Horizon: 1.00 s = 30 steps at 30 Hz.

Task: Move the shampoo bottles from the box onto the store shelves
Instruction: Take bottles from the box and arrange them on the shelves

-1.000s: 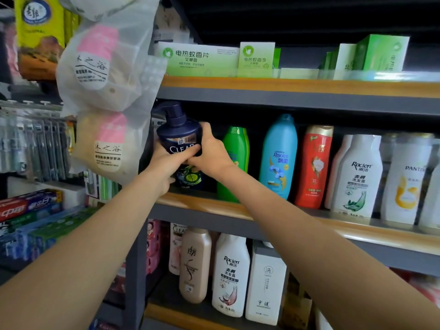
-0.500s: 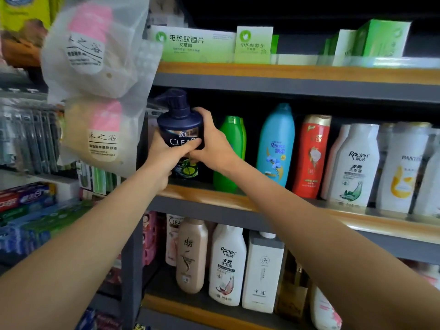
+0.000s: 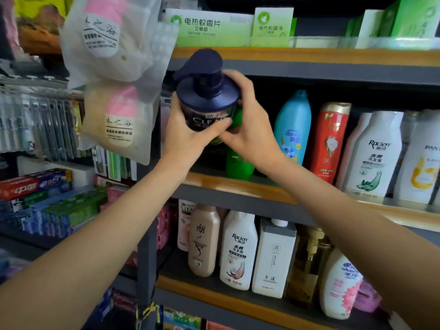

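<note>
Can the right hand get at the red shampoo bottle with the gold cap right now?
Probably not yet: the right hand and left hand both grip the dark blue pump bottle. The red shampoo bottle with the gold cap itself stands unblocked at the shelf front.

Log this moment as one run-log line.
step: shelving | object: navy pump bottle | left hand: grips it | right hand: grips it | position: at middle shelf, tilted, beside green bottle

1. The dark pump bottle (image 3: pixel 206 108) reads "CLEAR", partly covered.
2. The blue bottle (image 3: pixel 293 129) at 3 o'clock of it reads "Rejoice".
3. Two white bottles (image 3: pixel 371 158) (image 3: pixel 238 248) read "Raclen".
4. The rightmost white bottle (image 3: pixel 426 163) reads "PAN", cut off.
</note>
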Tool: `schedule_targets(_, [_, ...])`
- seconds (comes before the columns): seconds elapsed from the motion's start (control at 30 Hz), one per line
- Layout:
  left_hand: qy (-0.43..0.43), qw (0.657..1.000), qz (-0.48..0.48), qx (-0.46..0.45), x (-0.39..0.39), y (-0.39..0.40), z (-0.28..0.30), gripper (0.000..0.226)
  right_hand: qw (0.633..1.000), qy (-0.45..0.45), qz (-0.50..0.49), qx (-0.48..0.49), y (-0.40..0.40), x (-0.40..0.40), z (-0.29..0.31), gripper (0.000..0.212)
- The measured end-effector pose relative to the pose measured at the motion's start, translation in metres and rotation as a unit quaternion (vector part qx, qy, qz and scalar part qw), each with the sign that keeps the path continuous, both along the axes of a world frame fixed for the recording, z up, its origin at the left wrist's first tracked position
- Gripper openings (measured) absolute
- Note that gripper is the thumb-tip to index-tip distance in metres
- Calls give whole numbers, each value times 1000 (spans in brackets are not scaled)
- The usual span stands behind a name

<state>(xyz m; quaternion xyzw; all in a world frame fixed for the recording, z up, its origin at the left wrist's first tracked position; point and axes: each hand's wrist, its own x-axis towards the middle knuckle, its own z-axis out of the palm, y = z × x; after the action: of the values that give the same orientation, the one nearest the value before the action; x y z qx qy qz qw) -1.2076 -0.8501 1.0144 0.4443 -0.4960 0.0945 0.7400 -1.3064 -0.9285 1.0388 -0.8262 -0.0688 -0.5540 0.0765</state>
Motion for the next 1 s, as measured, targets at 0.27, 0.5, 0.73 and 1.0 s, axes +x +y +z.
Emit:
schedule_targets(0.27, [-18,994,-111,16,-56,43,22,57,997,-13,48,52,27,-54,12,80])
schedule_targets(0.5, [30,952,-218,211,-63,67,-77,63,972,97,28,211,47,-82,-94,72])
schedule_targets(0.73, [-32,809,-254,529,-12,57,-146,78,905,161,-68,388,49,-74,-199,69])
schedule_targets(1.0, [133,826,-27,547,30,13,-234,65,873,201,-151,417,33,-97,-218,73])
